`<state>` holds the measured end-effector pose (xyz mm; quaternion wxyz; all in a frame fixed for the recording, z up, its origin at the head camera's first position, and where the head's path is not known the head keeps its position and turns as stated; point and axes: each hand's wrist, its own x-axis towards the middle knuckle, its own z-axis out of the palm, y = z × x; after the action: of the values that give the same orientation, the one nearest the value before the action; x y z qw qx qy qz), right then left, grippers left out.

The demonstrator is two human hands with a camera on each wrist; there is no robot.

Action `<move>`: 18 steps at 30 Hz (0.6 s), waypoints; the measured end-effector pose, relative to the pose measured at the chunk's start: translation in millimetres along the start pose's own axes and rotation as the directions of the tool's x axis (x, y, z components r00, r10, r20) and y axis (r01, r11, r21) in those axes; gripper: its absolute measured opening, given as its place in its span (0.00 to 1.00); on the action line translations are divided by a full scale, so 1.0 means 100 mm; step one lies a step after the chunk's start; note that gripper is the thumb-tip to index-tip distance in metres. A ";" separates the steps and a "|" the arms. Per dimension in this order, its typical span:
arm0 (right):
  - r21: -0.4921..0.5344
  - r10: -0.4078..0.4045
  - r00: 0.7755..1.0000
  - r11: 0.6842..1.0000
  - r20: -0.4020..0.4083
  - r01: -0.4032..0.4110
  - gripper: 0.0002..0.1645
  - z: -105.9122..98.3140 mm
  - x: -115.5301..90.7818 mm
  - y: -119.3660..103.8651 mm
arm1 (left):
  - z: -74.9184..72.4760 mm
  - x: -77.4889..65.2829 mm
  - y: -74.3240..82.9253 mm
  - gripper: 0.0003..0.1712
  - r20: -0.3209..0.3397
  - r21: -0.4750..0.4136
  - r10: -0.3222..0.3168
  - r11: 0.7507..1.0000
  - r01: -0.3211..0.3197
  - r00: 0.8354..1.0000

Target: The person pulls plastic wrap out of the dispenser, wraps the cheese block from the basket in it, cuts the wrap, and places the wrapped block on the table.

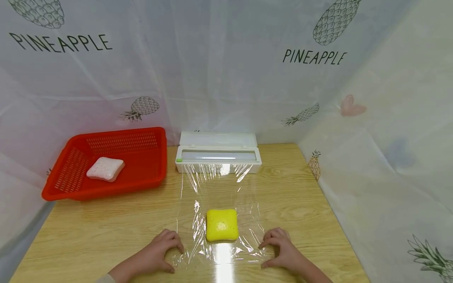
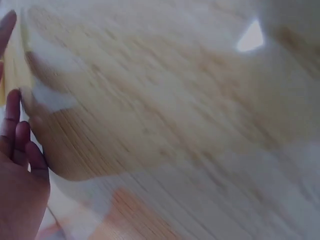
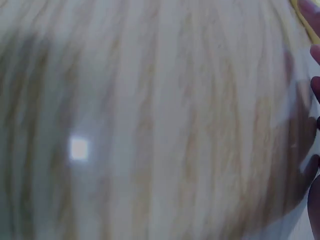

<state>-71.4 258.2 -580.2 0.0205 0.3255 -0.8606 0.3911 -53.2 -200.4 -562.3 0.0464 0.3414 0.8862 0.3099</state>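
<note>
A yellow square block with rounded corners [image 1: 222,225], like a bar of soap, sits within the area of a clear sheet of plastic wrap [image 1: 216,188]. The wrap runs toward me over the table from a white wrap dispenser [image 1: 218,167] with its lid up. At the sheet's near left corner is my left hand [image 1: 159,253], thumb and fingers apart, fingertips by the film edge. My right hand [image 1: 283,249] mirrors it at the near right corner, fingers bent loosely and thumb apart. Both wrist views show fingers [image 2: 11,120] at the frame's side, close to the table.
A red plastic basket [image 1: 155,173] stands at the back left, holding a pale speckled block [image 1: 105,169] of similar shape. The wooden table [image 1: 293,188] meets white pineapple-print curtains [image 1: 219,70] behind and at the sides.
</note>
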 end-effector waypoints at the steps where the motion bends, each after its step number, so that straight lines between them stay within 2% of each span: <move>1: -0.007 -0.021 1.000 1.000 0.004 0.021 0.27 0.00 -0.02 0.02 | 0.00 0.00 -0.01 0.32 0.003 -0.003 0.014 1.000 -0.014 1.000; 3: -0.036 -0.057 0.998 0.998 0.008 0.057 0.29 -0.01 -0.05 0.05 | -0.01 0.00 -0.02 0.32 0.006 -0.003 0.040 0.999 -0.040 0.999; 7: -0.032 -0.057 0.998 0.998 0.033 0.058 0.30 -0.04 -0.10 0.06 | 0.00 0.00 -0.06 0.29 0.002 -0.010 0.106 0.994 -0.106 0.994; 13: 0.018 -0.108 0.994 0.994 0.029 0.108 0.22 -0.03 -0.10 0.10 | 0.01 0.00 -0.09 0.18 -0.027 -0.021 0.160 0.987 -0.160 0.987; 18: 0.053 -0.124 0.992 0.991 0.007 0.123 0.16 0.02 -0.10 0.13 | 0.01 0.00 -0.10 0.12 -0.055 0.002 0.195 0.981 -0.195 0.979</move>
<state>-70.3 268.8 -592.9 0.0317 0.3805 -0.8283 0.4100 -58.5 -205.9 -568.9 -0.0079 0.4181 0.8488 0.3234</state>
